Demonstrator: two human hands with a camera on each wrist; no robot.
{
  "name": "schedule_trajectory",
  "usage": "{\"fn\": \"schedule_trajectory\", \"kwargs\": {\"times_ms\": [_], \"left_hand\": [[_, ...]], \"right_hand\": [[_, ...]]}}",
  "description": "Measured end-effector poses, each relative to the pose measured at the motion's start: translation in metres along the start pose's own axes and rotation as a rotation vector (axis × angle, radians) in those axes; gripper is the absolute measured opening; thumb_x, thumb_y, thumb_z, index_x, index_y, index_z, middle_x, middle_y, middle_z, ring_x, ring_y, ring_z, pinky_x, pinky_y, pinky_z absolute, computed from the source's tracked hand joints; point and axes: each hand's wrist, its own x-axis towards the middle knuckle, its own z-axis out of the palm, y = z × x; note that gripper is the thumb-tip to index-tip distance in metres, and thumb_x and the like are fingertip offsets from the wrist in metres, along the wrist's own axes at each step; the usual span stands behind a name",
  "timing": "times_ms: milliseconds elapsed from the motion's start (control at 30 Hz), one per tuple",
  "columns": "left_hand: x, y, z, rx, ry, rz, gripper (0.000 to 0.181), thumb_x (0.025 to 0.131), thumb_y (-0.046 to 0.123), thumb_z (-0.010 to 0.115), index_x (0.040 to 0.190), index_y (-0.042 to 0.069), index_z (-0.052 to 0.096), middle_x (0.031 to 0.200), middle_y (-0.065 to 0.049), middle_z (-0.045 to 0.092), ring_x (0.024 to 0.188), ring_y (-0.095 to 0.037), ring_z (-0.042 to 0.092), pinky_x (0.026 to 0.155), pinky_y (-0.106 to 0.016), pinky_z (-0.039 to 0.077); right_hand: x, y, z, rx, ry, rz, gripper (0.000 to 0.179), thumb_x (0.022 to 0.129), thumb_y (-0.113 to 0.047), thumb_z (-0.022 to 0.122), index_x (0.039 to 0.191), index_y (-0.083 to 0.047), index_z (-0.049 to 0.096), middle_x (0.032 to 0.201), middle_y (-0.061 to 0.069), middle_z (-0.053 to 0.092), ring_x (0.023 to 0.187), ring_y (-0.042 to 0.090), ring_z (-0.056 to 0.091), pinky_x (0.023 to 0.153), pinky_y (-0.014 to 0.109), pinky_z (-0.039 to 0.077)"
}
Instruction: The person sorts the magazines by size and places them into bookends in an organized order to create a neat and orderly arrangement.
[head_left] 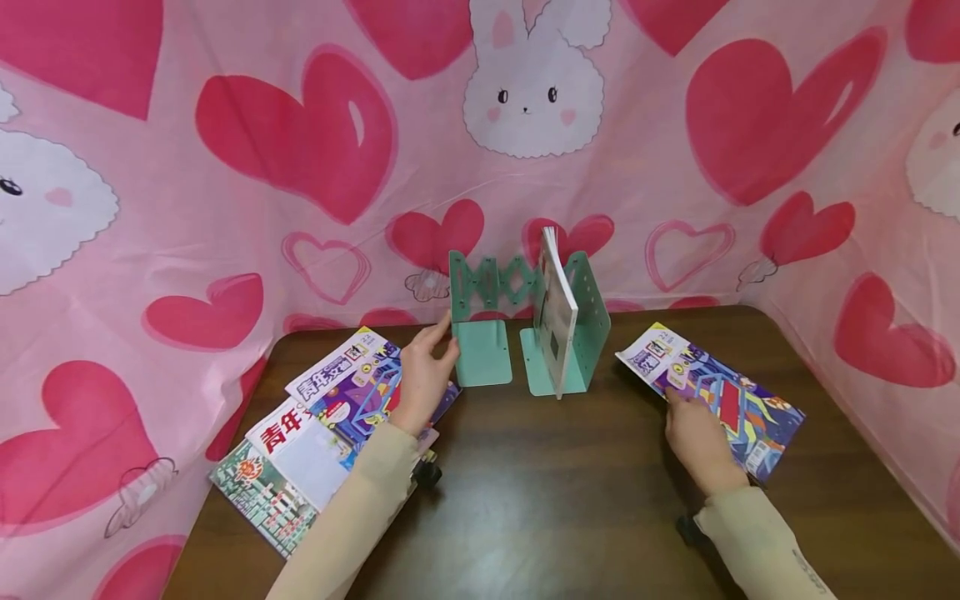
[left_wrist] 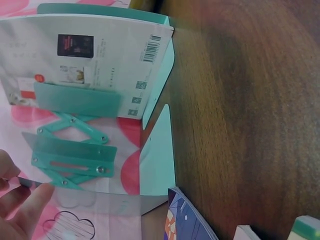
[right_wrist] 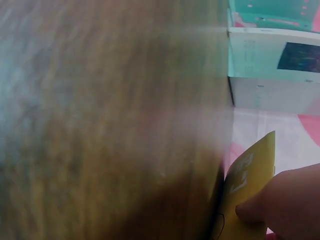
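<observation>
A green expandable book stand (head_left: 483, 354) with a folding lattice back stands at the table's far side. My left hand (head_left: 427, 375) holds its left end plate, and in the left wrist view the fingers (left_wrist: 34, 207) are at that plate's edge. One magazine (head_left: 557, 325) stands upright in the stand's right part, leaning near the right end plate. On the right, my right hand (head_left: 697, 437) pinches the left edge of a purple-blue magazine (head_left: 738, 400), its near-left side raised a little. The right wrist view shows the thumb (right_wrist: 250, 207) pressed on its yellow part (right_wrist: 245, 177).
Several magazines lie fanned out at the table's left, a purple one (head_left: 367, 392) on top, a white-covered one (head_left: 300, 450) below it and a green-patterned one (head_left: 262, 500) lowest. A pink cloth (head_left: 420, 167) with hearts and rabbits hangs behind the brown table (head_left: 540, 517).
</observation>
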Motion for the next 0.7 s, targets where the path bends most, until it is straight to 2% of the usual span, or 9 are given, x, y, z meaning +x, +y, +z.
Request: {"fn": "schedule_trajectory", "kwargs": {"times_ms": [167, 300, 500, 700], "left_hand": [[0.001, 0.000, -0.001, -0.005, 0.001, -0.006, 0.049, 0.096, 0.004, 0.072, 0.144, 0.007, 0.062, 0.128, -0.015, 0.072, 0.117, -0.029, 0.069, 0.101, -0.047, 0.055], [0.001, 0.000, -0.002, -0.012, -0.010, -0.016, 0.049, 0.097, 0.004, 0.071, 0.145, 0.009, 0.062, 0.126, -0.015, 0.073, 0.113, -0.028, 0.070, 0.100, -0.046, 0.056], [0.000, -0.001, -0.002, -0.003, -0.006, -0.001, 0.049, 0.097, 0.003, 0.071, 0.144, 0.008, 0.062, 0.125, -0.014, 0.073, 0.112, -0.028, 0.070, 0.099, -0.047, 0.057], [0.003, -0.001, 0.000, -0.006, -0.012, -0.017, 0.049, 0.098, 0.005, 0.071, 0.146, 0.008, 0.060, 0.132, -0.015, 0.070, 0.123, -0.028, 0.067, 0.103, -0.046, 0.054]], "right_hand": [[0.001, 0.004, -0.007, 0.051, -0.041, 0.044, 0.035, 0.099, -0.001, 0.058, 0.130, 0.014, 0.057, 0.097, 0.040, 0.066, 0.084, 0.057, 0.066, 0.078, 0.069, 0.055], [-0.001, 0.008, -0.011, 0.094, -0.016, 0.070, 0.034, 0.100, -0.002, 0.055, 0.131, 0.012, 0.057, 0.104, 0.043, 0.064, 0.086, 0.059, 0.066, 0.079, 0.071, 0.053], [-0.008, 0.010, -0.012, 0.170, 0.097, 0.111, 0.035, 0.103, -0.004, 0.050, 0.134, 0.011, 0.054, 0.111, 0.045, 0.062, 0.095, 0.064, 0.062, 0.083, 0.073, 0.049], [-0.012, 0.015, -0.015, 0.221, 0.253, 0.090, 0.030, 0.103, -0.001, 0.051, 0.129, 0.013, 0.058, 0.102, 0.044, 0.064, 0.092, 0.066, 0.061, 0.079, 0.073, 0.047]]}}
